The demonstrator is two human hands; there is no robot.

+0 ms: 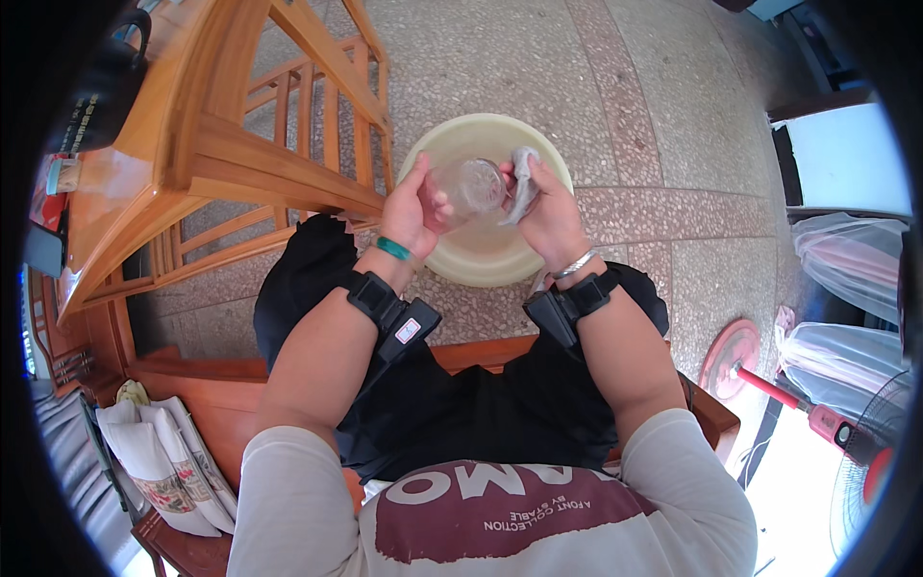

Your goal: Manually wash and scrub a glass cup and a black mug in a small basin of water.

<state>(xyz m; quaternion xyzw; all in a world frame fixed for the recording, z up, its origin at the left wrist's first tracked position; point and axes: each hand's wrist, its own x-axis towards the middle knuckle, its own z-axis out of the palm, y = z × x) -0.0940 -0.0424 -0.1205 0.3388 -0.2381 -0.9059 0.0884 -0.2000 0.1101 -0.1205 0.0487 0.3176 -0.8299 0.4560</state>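
Note:
A clear glass jar (472, 189) lies tilted on its side above a pale yellow plastic basin (497, 276), its base turned to the right. My left hand (414, 205) grips the jar from the left, and its fingers show through the glass. In my right hand (544, 209) is a crumpled grey-white cloth (524, 184), held close to the base of the jar. Whether the cloth touches the glass I cannot tell. Below both hands, the basin stands on the floor between my knees. Its contents are hard to make out.
Left of the basin stands a wooden table (238, 155) with a slatted lower frame and a black bag (108, 94) on top. I sit on a wooden bench (195, 389) with folded cushions (155, 461). A red standing fan (829, 425) is at the right, on the speckled stone floor (714, 288).

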